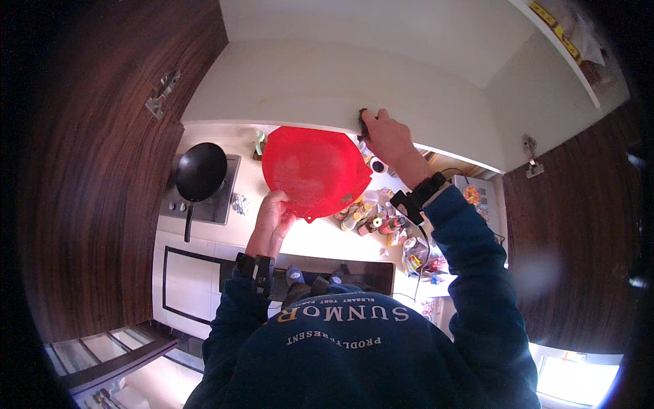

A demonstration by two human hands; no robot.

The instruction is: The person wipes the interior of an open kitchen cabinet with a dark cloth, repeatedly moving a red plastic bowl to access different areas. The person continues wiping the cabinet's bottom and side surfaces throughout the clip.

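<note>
Cabinet: one wall cabinet (306, 82), white inside, beyond both hands; plastic packages (591, 46) sit on a shelf at its far right end.
Doors: two, dark wood-grain, standing open; left door (102, 170) left of the left hand, right door (572, 266) right of the right hand.
Desk: one, white (313, 240), below both hands.
Stove: one (219, 208), left of the left hand.
Red basin: one (310, 170), tilted, just ahead of the left hand, at the cabinet's front edge; pale smears mark its surface.
Frying pan: one, black (201, 172), on the stove.
Bottles: several (354, 219), too crowded to count, right of the left hand and below the right.
Left hand: fingers curled round the basin's near rim (272, 217).
Right hand: bent fingers (384, 121) gripping a small dark scrubber (363, 120) against the cabinet's front edge; its exact kind is unclear.
Hinges: two seen (162, 94), one per door.
</note>
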